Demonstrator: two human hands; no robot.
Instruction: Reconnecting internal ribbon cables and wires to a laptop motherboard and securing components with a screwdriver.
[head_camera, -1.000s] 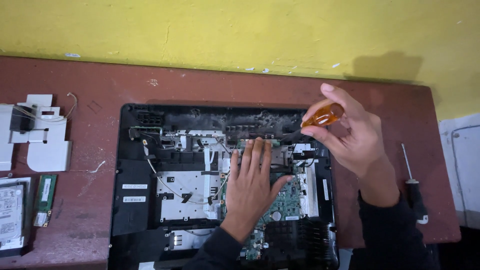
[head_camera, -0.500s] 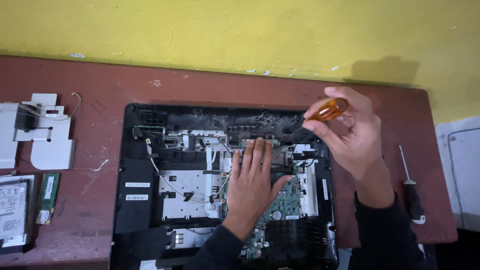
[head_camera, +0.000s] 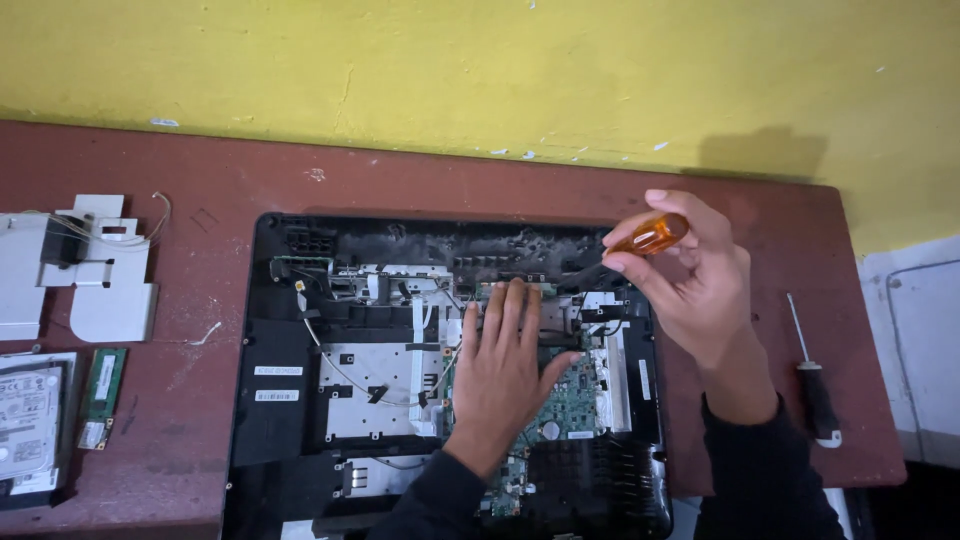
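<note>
So around the opened computer chassis (head_camera: 300, 400) on the red-brown table (head_camera: 200, 190) there's a black-handled screwdriver (head_camera: 815, 390) off right, plus a memory stick (head_camera: 100, 395) and hard drive (head_camera: 30, 420) far left. The green circuit board (head_camera: 585, 395) sits right under the left hand (head_camera: 505, 365), fingers spread flat on it. The right hand (head_camera: 690, 275) pinches an orange-handled screwdriver (head_camera: 650, 237), tip angled down toward the chassis's top edge.

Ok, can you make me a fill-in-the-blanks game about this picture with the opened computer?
1. The right hand holds a screwdriver with an ____ handle.
2. The left hand lies flat on the green ____ inside the opened computer.
3. A second screwdriver, with a black handle, lies on the table to the ____ of the computer.
4. The wall behind the table is ____.

Missing words: orange; circuit board; right; yellow
</note>
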